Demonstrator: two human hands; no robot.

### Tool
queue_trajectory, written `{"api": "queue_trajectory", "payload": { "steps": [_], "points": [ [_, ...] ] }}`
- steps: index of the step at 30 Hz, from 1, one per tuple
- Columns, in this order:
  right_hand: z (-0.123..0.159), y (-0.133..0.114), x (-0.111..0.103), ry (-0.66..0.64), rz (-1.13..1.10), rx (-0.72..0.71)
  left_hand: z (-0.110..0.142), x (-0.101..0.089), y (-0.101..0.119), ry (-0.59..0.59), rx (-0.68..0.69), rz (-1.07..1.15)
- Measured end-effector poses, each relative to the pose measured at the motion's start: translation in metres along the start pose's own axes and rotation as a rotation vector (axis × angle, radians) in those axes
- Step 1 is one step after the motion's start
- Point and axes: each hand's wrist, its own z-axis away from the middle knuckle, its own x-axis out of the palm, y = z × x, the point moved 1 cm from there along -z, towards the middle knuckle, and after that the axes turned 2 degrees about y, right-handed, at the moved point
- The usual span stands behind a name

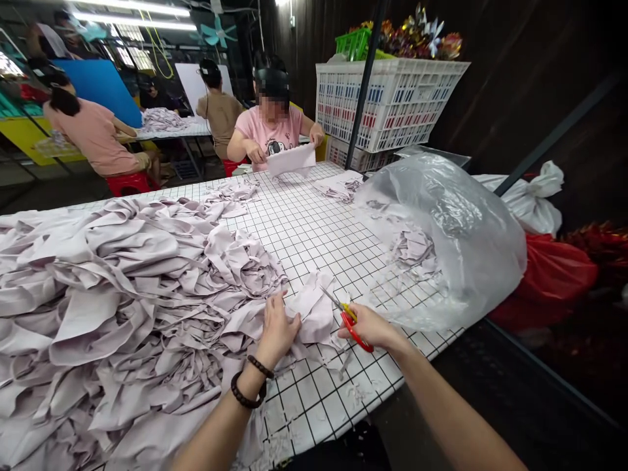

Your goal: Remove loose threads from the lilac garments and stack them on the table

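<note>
My right hand (pixel 370 326) is closed around a pair of scissors (pixel 349 320) with red and yellow handles. Their blades point up and left over a pale lilac fabric piece (pixel 314 307) lying on the table. My left hand (pixel 279 325), with dark beaded bracelets on the wrist, rests at the left edge of that piece, thumb and fingers apart. A large heap of the same fabric (pixel 127 281) spreads to the left of my left hand and touches it. Small cloth scraps (pixel 360 392) lie near the table's front edge.
The table (pixel 314 242) has a white top with a black grid. A clear plastic bag (pixel 451 242) with fabric pieces bulges at the right. Across the table a person (pixel 272 131) holds up a cloth piece. White crates (pixel 387 98) and a dark metal post (pixel 363 85) stand behind.
</note>
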Motion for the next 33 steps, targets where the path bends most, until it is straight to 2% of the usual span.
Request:
{"api": "queue_trajectory", "payload": {
  "steps": [2,3,7,11,14,16,19,23,28,31,33],
  "points": [
    [0.013,0.008,0.021,0.078,0.058,-0.023,0.011,-0.006,0.012,0.053,0.124,-0.112],
    [0.018,0.010,0.030,0.127,0.096,-0.042,0.016,-0.007,0.017,0.011,0.112,-0.106],
    [0.028,0.013,0.045,0.249,0.160,-0.137,0.036,0.001,0.020,-0.382,-0.147,0.096],
    [0.030,0.020,0.038,0.264,0.173,-0.197,0.050,0.014,0.014,-0.504,-0.304,0.224],
    [0.036,0.021,0.034,0.268,0.189,-0.233,0.060,0.028,0.014,-0.721,-0.587,0.464],
    [0.046,0.015,0.034,0.308,0.173,-0.253,0.066,0.037,0.016,-0.784,-0.719,0.623],
    [0.063,0.000,0.036,0.341,0.131,-0.294,0.073,0.048,0.020,-0.717,-0.761,0.791],
    [0.074,-0.012,0.037,0.217,-0.043,-0.302,0.074,0.050,0.026,-0.554,-0.651,0.797],
    [0.052,-0.006,0.031,0.314,-0.301,-0.274,0.070,0.031,0.035,-0.542,-0.553,0.875],
    [0.034,-0.009,0.037,0.204,-0.382,-0.335,0.070,0.021,0.040,-0.574,-0.490,0.873],
    [0.025,-0.015,0.045,0.165,-0.478,-0.369,0.070,0.016,0.041,-0.526,-0.424,0.834]
  ]
}}
